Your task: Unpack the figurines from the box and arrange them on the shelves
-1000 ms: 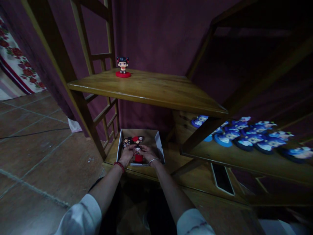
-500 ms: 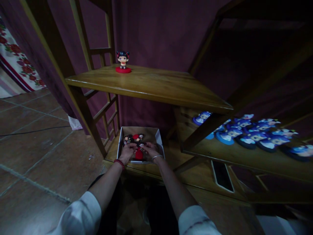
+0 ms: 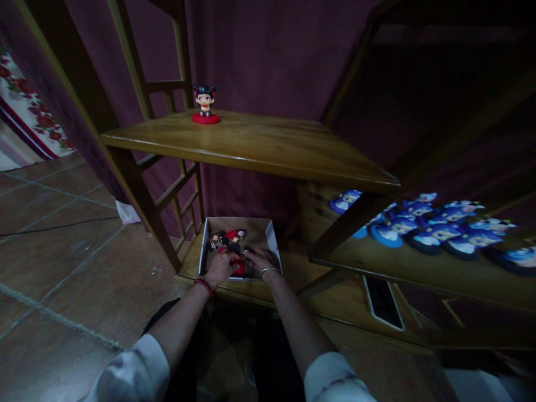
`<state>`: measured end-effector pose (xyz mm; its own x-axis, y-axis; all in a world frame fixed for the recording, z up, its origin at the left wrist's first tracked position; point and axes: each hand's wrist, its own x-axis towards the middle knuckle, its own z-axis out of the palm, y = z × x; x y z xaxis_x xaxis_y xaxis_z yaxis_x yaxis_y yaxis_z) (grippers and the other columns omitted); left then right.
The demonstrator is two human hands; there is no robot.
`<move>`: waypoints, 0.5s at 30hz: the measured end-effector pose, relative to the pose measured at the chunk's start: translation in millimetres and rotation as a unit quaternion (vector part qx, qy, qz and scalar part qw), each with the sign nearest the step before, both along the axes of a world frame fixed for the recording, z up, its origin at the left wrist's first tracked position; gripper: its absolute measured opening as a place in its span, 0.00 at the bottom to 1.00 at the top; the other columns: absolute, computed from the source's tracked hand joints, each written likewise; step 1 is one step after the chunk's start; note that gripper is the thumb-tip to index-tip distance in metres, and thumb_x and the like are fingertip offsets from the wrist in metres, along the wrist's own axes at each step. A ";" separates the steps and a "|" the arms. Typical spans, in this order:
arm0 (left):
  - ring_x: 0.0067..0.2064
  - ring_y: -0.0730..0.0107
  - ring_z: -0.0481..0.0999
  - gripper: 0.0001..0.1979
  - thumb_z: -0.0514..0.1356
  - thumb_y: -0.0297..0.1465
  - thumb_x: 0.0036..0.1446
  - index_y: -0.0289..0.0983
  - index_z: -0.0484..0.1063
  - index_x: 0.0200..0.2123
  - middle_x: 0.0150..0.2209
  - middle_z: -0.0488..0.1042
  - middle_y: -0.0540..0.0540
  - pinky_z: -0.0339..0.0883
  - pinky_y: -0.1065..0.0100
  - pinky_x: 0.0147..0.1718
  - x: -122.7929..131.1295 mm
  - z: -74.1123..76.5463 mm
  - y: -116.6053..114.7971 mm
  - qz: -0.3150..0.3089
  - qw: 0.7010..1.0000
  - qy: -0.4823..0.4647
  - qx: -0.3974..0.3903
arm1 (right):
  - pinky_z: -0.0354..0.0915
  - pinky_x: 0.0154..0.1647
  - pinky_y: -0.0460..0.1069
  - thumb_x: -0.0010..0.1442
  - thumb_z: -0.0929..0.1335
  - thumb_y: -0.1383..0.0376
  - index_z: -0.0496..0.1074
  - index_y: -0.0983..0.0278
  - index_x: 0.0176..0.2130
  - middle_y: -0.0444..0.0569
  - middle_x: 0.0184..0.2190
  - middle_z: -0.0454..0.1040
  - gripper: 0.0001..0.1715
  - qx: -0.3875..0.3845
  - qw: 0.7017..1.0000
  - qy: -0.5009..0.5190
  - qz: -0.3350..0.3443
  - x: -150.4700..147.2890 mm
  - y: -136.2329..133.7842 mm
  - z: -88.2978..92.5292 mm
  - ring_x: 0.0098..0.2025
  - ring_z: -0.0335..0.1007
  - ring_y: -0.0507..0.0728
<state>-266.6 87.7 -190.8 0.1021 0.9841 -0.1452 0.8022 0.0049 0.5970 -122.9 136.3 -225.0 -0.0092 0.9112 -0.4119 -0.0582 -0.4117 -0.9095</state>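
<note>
Both hands are inside an open cardboard box [image 3: 269, 234] on the low shelf. My left hand [image 3: 221, 269], with a red bead bracelet, pinches a round red base [image 3: 239, 269] near the box's front wall. Beside it, my right hand [image 3: 260, 260], with a silver bracelet, has its fingers closed around a small dark-haired figurine [image 3: 247, 254], partly hidden by the fingers. Several more figurines [image 3: 215, 240] with black hair lie in the back left of the box, among other red pieces [image 3: 231, 234].
One figurine on a red base [image 3: 205, 103] stands on the wooden shelf board [image 3: 259, 139] above the box. Several blue figurines [image 3: 396, 229] on round bases fill the right shelf. A phone [image 3: 383, 301] lies at lower right. Wooden posts [image 3: 134, 195] flank the left side.
My left hand has shifted slightly forward and right over the red base. The right hand has drawn a figurine a little to the right, away from the others. The view has moved slightly.
</note>
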 end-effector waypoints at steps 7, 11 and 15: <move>0.40 0.67 0.71 0.16 0.57 0.34 0.47 0.40 0.68 0.42 0.47 0.63 0.43 0.64 0.68 0.40 16.0 5.9 -4.1 -0.059 0.992 0.113 -0.011 | 0.65 0.23 0.42 0.34 0.72 0.71 0.71 0.67 0.23 0.43 0.21 0.74 0.09 -0.055 0.993 0.092 -0.051 3.6 -2.3 9.7 0.22 0.68 0.49; 0.40 0.65 0.72 0.16 0.57 0.35 0.48 0.42 0.67 0.42 0.50 0.60 0.43 0.65 0.67 0.38 18.0 5.8 -4.6 -0.046 0.988 0.147 -0.011 | 0.65 0.23 0.42 0.34 0.72 0.72 0.72 0.68 0.23 0.44 0.21 0.74 0.09 -0.063 0.991 0.107 -0.055 5.0 -2.9 13.0 0.22 0.68 0.48; 0.40 0.64 0.72 0.16 0.56 0.34 0.48 0.42 0.66 0.43 0.50 0.61 0.43 0.65 0.66 0.37 18.7 7.7 -4.6 -0.045 0.985 0.166 -0.016 | 0.66 0.23 0.42 0.34 0.72 0.72 0.72 0.68 0.24 0.44 0.21 0.74 0.10 -0.068 0.990 0.108 -0.056 5.2 -3.3 14.5 0.22 0.68 0.48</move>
<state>-247.9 83.1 -183.1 0.1303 0.9675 -0.2167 0.9512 -0.0604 0.3025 -117.7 133.0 -210.5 -0.0125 0.8479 -0.5299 -0.2977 -0.5091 -0.8076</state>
